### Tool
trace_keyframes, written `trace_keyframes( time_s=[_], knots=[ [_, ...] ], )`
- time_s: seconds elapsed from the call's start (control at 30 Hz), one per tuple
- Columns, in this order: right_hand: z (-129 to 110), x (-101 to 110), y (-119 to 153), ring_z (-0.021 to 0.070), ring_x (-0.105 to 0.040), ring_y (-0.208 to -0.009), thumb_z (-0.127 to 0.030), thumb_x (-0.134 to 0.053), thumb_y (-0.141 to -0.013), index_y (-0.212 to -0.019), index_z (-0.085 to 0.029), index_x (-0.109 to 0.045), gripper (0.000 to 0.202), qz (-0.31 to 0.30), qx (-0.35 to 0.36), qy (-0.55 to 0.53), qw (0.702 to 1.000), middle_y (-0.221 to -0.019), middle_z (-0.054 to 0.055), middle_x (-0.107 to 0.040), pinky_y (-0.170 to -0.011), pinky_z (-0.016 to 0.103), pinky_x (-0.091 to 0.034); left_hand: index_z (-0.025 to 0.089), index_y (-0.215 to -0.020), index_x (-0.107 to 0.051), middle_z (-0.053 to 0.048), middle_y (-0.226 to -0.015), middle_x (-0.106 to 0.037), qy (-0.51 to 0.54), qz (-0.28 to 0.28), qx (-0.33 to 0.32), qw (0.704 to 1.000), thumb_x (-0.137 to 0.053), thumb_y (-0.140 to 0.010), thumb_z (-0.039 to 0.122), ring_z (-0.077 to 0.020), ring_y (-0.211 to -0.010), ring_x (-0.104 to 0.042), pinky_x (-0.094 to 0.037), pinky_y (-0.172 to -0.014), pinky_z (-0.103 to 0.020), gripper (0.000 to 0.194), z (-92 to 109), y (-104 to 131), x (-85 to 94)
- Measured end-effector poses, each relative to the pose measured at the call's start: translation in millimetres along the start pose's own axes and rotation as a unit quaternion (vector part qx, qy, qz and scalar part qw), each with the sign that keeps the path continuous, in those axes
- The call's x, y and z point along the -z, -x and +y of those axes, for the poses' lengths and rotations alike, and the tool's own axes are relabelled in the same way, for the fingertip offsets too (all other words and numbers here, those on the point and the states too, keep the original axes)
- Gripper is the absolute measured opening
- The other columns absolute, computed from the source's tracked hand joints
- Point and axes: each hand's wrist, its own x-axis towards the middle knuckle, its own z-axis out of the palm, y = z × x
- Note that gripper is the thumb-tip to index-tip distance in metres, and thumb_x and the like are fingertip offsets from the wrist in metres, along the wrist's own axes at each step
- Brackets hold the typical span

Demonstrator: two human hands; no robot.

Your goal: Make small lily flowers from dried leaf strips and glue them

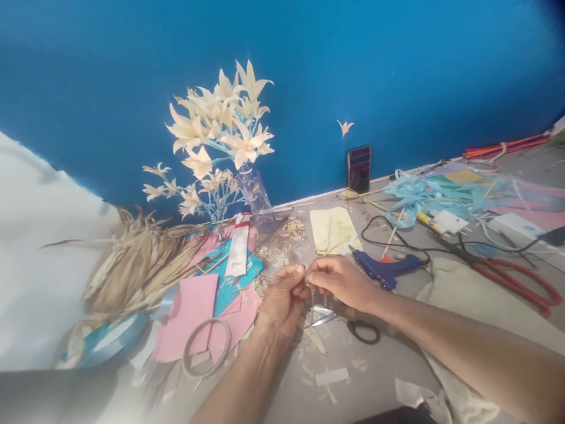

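Note:
My left hand [285, 294] and my right hand [338, 280] meet fingertip to fingertip over the middle of the table. Both are closed in a pinch on a thin tan strip [312, 299], which dangles below the fingers; most of it is hidden. Under the hands lie scissors with black handles [364, 332], their blades partly covered. A blue glue gun [384, 268] rests on its side just beyond my right wrist. Pale shavings [291, 232] are scattered around the hands.
Cream husk flowers stand in a clear bottle [258, 197] at the back left, beside dried corn husks [128, 259]. Pink paper [185, 318] and a tape ring [206, 347] lie left. A phone [359, 169] leans on the wall. Red-handled shears [521, 282], ribbons and cables fill the right.

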Motion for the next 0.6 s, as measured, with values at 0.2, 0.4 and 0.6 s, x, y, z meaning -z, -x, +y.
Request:
trace_keyframes(
  time_s=[0.2, 0.4, 0.6],
  knots=[
    [-1.2, 1.7, -0.6, 0.0128, -0.058, -0.060, -0.021, -0.056, -0.078, -0.080, -0.016, -0.068, 0.014, 0.021, -0.005, -0.024, 0.999, -0.074, 0.002, -0.069, -0.052, 0.021, -0.044, 0.013, -0.062, -0.058, 0.008, -0.051, -0.042, 0.023, -0.010, 0.004, 1.000, -0.090, -0.055, 0.026, -0.0019, -0.046, -0.032, -0.029, -0.045, -0.014, 0.035, 0.5, -0.4, 3.1],
    [-3.9, 0.6, 2.9, 0.0134, -0.059, -0.064, -0.022, -0.064, -0.076, -0.079, -0.017, -0.066, 0.006, 0.028, 0.073, 0.085, 0.993, -0.073, 0.000, -0.068, -0.058, 0.022, -0.044, 0.013, -0.058, -0.056, 0.008, -0.047, -0.039, 0.037, -0.022, 0.021, 0.999, -0.091, -0.055, 0.026, -0.0020, -0.046, -0.032, -0.028, -0.045, -0.014, 0.037, -3.0, 0.3, 3.3],
    [-5.0, 2.4, 2.0, 0.0137, -0.057, -0.065, -0.021, -0.055, -0.082, -0.075, -0.017, -0.065, 0.012, 0.001, 0.084, 0.111, 0.990, -0.069, -0.001, -0.066, -0.058, 0.023, -0.039, 0.014, -0.059, -0.058, 0.007, -0.049, -0.045, 0.029, -0.017, 0.004, 0.999, -0.092, -0.054, 0.023, -0.0022, -0.045, -0.033, -0.028, -0.045, -0.015, 0.035, -1.9, 2.1, 2.0]
  ],
)
